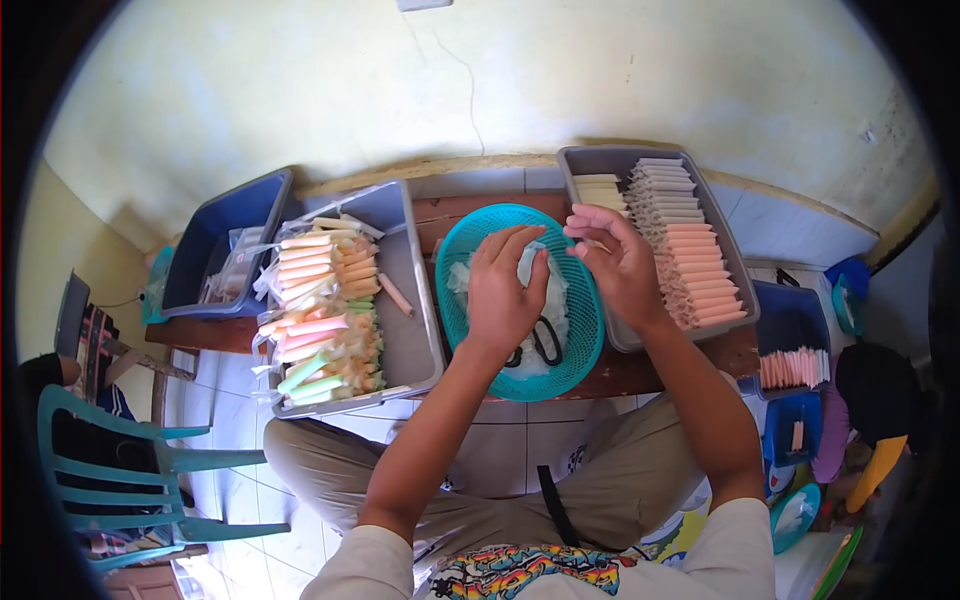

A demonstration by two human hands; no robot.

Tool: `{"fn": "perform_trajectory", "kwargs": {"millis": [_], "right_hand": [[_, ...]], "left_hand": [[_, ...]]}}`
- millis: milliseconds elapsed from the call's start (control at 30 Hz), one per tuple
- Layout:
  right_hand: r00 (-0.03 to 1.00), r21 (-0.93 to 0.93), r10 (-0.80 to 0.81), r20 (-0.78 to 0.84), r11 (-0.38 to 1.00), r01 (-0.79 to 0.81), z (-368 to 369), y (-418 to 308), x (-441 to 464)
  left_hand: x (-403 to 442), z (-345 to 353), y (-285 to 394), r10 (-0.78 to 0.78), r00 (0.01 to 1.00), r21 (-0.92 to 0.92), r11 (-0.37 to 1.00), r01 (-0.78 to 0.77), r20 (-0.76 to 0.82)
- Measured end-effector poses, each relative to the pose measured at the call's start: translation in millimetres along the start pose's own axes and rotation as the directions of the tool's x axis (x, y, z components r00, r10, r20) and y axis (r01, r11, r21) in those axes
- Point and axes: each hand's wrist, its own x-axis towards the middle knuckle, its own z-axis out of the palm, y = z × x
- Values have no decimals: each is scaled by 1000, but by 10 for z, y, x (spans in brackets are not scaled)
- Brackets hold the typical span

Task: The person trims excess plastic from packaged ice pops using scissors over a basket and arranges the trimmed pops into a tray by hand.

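Note:
Both of my hands are raised over a turquoise mesh basket [590,352] holding clear plastic bags [555,378] and black-handled scissors [546,342]. My left hand [500,290] is above the basket's middle, its fingers curved and its thumb apart from them. No object shows clearly in it. At the basket's right rim my right hand [622,262] has its thumb and fingertips close together, as in a pinch; anything between them is too small or clear to make out. Left of the basket, a grey tray [425,340] contains bagged pastel sticks [312,290] and one loose pink stick [396,295].
To the right, another grey tray [735,240] carries rows of pink and pale sticks [695,270]. A blue bin [215,250] stands far left, near a green plastic chair [110,470]. At the right, a person [835,430] sits beside blue containers [790,430].

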Motion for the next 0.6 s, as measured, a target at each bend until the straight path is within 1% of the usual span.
{"fn": "perform_trajectory", "kwargs": {"millis": [33, 133, 167, 300, 400, 500, 533, 600], "right_hand": [[999, 53, 9, 51, 999, -11, 99, -34, -45], [984, 71, 29, 175, 997, -42, 414, -55, -163], [980, 111, 37, 197, 992, -59, 489, -60, -193], [967, 166, 75, 244, 979, -117, 744, -93, -311], [959, 154, 102, 266, 977, -147, 903, -131, -371], [952, 110, 113, 284, 983, -149, 1045, -125, -358], [950, 123, 111, 293, 981, -152, 1108, -102, -345], [952, 98, 67, 300, 990, -100, 1238, -50, -288]], "left_hand": [[-41, -96, 18, -19, 1000, -2, 1000, 19, -24], [-183, -405, -28, -66, 994, 16, 998, 68, -83], [-235, -460, -62, -80, 992, 12, 997, 82, -101], [-398, -669, -145, -119, 985, 13, 993, 122, -128], [-493, -815, -164, -167, 973, -23, 986, 165, -162], [-554, -988, -188, -173, 970, 12, 984, 177, -172], [-572, -1049, -206, -185, 967, 18, 981, 191, -173], [-592, -1198, -270, -194, 966, 39, 978, 203, -173]]}}
